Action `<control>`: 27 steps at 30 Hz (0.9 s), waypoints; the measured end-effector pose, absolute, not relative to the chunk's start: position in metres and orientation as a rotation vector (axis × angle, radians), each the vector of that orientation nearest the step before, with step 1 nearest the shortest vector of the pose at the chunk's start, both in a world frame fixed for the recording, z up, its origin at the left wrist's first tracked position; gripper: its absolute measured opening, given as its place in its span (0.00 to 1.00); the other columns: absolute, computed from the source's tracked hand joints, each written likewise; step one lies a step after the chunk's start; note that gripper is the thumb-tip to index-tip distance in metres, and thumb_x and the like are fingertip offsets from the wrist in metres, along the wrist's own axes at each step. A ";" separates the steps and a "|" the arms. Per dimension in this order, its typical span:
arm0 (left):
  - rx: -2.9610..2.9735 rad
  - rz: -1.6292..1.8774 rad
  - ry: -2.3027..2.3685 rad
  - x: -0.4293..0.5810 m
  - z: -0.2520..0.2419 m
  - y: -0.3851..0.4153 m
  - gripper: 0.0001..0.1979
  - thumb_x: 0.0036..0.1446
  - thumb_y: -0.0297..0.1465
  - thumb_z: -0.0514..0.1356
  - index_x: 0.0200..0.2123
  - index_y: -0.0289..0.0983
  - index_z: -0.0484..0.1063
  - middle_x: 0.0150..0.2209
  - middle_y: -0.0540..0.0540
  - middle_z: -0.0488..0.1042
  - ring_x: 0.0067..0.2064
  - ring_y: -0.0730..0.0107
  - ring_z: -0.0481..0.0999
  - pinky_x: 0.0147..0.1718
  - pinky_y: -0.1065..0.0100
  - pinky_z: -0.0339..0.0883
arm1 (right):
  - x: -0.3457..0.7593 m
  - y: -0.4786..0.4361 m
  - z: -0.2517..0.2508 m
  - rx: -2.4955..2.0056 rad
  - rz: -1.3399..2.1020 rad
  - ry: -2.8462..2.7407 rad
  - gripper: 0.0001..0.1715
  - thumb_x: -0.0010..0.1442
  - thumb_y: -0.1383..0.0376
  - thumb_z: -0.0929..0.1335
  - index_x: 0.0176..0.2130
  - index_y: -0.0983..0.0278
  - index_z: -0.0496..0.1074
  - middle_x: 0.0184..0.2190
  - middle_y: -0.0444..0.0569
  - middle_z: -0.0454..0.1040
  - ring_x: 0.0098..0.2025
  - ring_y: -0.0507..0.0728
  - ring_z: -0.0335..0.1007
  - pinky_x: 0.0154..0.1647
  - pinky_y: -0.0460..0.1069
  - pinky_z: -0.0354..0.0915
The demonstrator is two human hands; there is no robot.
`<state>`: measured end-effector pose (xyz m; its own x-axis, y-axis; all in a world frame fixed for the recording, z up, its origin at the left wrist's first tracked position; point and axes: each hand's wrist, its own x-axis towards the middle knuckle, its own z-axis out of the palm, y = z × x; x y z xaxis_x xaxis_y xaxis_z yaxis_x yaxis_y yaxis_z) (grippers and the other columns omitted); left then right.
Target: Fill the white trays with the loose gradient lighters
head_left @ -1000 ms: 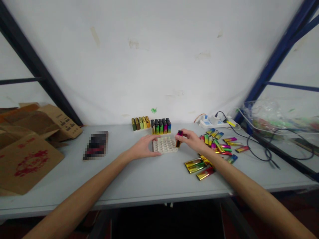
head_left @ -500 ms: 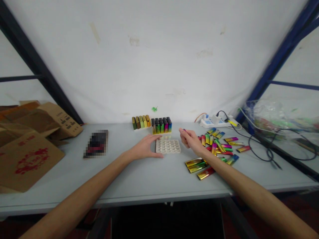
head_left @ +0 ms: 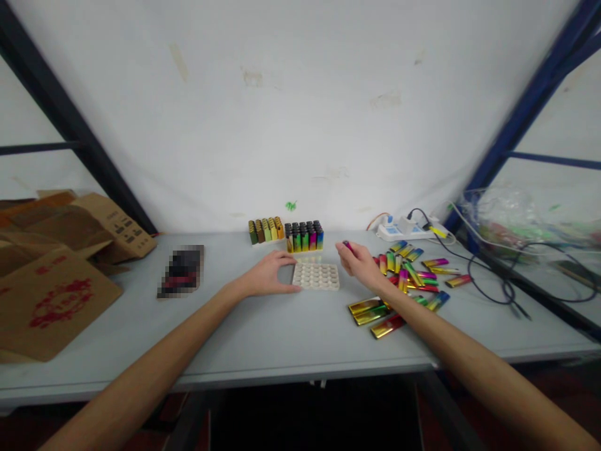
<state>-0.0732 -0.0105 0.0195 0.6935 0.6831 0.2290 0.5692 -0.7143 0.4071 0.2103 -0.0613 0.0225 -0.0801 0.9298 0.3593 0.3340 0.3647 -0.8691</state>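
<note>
A white tray (head_left: 315, 276) with rows of round holes lies flat on the table. My left hand (head_left: 267, 274) spans its left end, thumb at the near corner and fingers at the far one. To the right of the tray, my right hand (head_left: 359, 264) is raised and closed around a lighter (head_left: 348, 244); only its dark, purplish end shows above the fingers. Beside and beneath my right forearm, many loose metallic lighters (head_left: 413, 274) in gold, red, green, purple and blue are scattered. Behind the tray stands a block of upright black-topped lighters (head_left: 305, 238).
Another rack of upright gold and green pieces (head_left: 266, 230) stands by the wall. Cardboard boxes (head_left: 61, 288) fill the left side, with a pixelated dark object (head_left: 181, 271) nearby. At right are a power strip (head_left: 407, 232), a black cable (head_left: 504, 285) and clear plastic bags (head_left: 507, 219).
My left hand has drawn slightly leftward along the tray, and the tray has shifted a little left. My right hand has turned slightly, showing more of the lighter's end.
</note>
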 end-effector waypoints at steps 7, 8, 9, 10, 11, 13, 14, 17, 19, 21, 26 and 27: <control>2.604 0.621 0.946 -0.064 0.013 -0.018 0.35 0.46 0.55 0.71 0.51 0.38 0.77 0.53 0.39 0.75 0.56 0.49 0.73 0.60 0.53 0.65 | 0.208 -0.065 0.031 -1.051 0.531 -1.866 0.25 0.71 0.46 0.61 0.37 0.63 0.71 0.36 0.48 0.71 0.40 0.56 0.68 0.40 0.50 0.67; 2.599 0.633 0.945 -0.060 0.012 -0.020 0.34 0.46 0.55 0.71 0.50 0.38 0.77 0.52 0.39 0.76 0.55 0.49 0.74 0.59 0.54 0.66 | 0.207 -0.068 0.033 -1.081 0.465 -1.898 0.25 0.71 0.47 0.61 0.34 0.63 0.71 0.34 0.48 0.71 0.39 0.56 0.68 0.40 0.49 0.66; 2.598 0.643 0.934 -0.056 0.012 -0.024 0.34 0.45 0.54 0.72 0.49 0.38 0.77 0.50 0.39 0.77 0.53 0.50 0.75 0.57 0.54 0.68 | 0.206 -0.070 0.034 -1.115 0.422 -1.927 0.26 0.71 0.47 0.62 0.32 0.63 0.70 0.32 0.47 0.71 0.36 0.55 0.67 0.39 0.49 0.64; 2.596 0.644 0.919 -0.052 0.012 -0.027 0.34 0.45 0.54 0.72 0.49 0.38 0.78 0.49 0.40 0.77 0.52 0.51 0.76 0.55 0.55 0.69 | 0.206 -0.072 0.035 -1.147 0.407 -1.947 0.27 0.71 0.47 0.61 0.31 0.63 0.70 0.29 0.45 0.71 0.33 0.55 0.67 0.36 0.48 0.63; 2.589 0.649 0.907 -0.049 0.012 -0.029 0.33 0.46 0.53 0.72 0.49 0.38 0.77 0.49 0.40 0.77 0.51 0.51 0.76 0.54 0.56 0.70 | 0.205 -0.073 0.035 -1.170 0.412 -1.961 0.26 0.72 0.48 0.61 0.31 0.63 0.70 0.27 0.44 0.71 0.31 0.54 0.66 0.34 0.48 0.61; 2.578 0.655 0.878 -0.043 0.013 -0.034 0.33 0.46 0.53 0.72 0.50 0.38 0.77 0.48 0.40 0.77 0.50 0.52 0.76 0.54 0.56 0.70 | 0.203 -0.073 0.033 -1.188 0.413 -1.993 0.26 0.72 0.48 0.61 0.34 0.63 0.73 0.27 0.44 0.73 0.29 0.54 0.67 0.32 0.47 0.59; 2.576 0.655 0.869 -0.042 0.013 -0.035 0.33 0.46 0.53 0.72 0.50 0.38 0.77 0.48 0.40 0.77 0.51 0.52 0.76 0.54 0.56 0.70 | 0.202 -0.072 0.030 -1.186 0.395 -2.016 0.25 0.72 0.48 0.62 0.35 0.63 0.73 0.27 0.45 0.74 0.29 0.54 0.67 0.32 0.47 0.59; 2.576 0.648 0.865 -0.040 0.013 -0.035 0.34 0.46 0.52 0.73 0.51 0.38 0.77 0.48 0.40 0.77 0.51 0.52 0.76 0.55 0.56 0.69 | 0.199 -0.065 0.021 -1.152 0.323 -2.111 0.24 0.72 0.49 0.62 0.35 0.64 0.73 0.28 0.46 0.75 0.29 0.54 0.67 0.33 0.47 0.59; 2.581 0.647 0.862 -0.041 0.012 -0.034 0.33 0.47 0.51 0.73 0.51 0.38 0.77 0.47 0.41 0.77 0.50 0.53 0.76 0.55 0.56 0.69 | 0.197 -0.059 0.015 -1.126 0.272 -2.157 0.23 0.72 0.51 0.62 0.34 0.64 0.71 0.29 0.47 0.74 0.30 0.54 0.66 0.34 0.48 0.60; 2.588 0.652 0.848 -0.042 0.011 -0.032 0.33 0.47 0.51 0.73 0.51 0.38 0.77 0.46 0.42 0.77 0.50 0.53 0.76 0.54 0.57 0.69 | 0.196 -0.055 0.012 -1.107 0.221 -2.200 0.21 0.73 0.53 0.63 0.34 0.64 0.70 0.30 0.48 0.74 0.31 0.55 0.66 0.36 0.48 0.61; 2.579 0.660 0.851 -0.042 0.010 -0.032 0.32 0.45 0.51 0.74 0.48 0.37 0.77 0.45 0.43 0.77 0.48 0.55 0.76 0.52 0.57 0.70 | 0.190 -0.050 0.011 -1.112 0.145 -2.303 0.16 0.73 0.57 0.63 0.37 0.64 0.69 0.34 0.50 0.73 0.34 0.56 0.67 0.39 0.49 0.62; 2.579 0.662 0.850 -0.042 0.010 -0.032 0.32 0.45 0.51 0.74 0.48 0.37 0.77 0.45 0.42 0.77 0.48 0.55 0.76 0.52 0.57 0.70 | 0.189 -0.050 0.012 -1.118 0.135 -2.324 0.15 0.73 0.58 0.63 0.38 0.64 0.69 0.34 0.50 0.73 0.35 0.56 0.67 0.39 0.49 0.63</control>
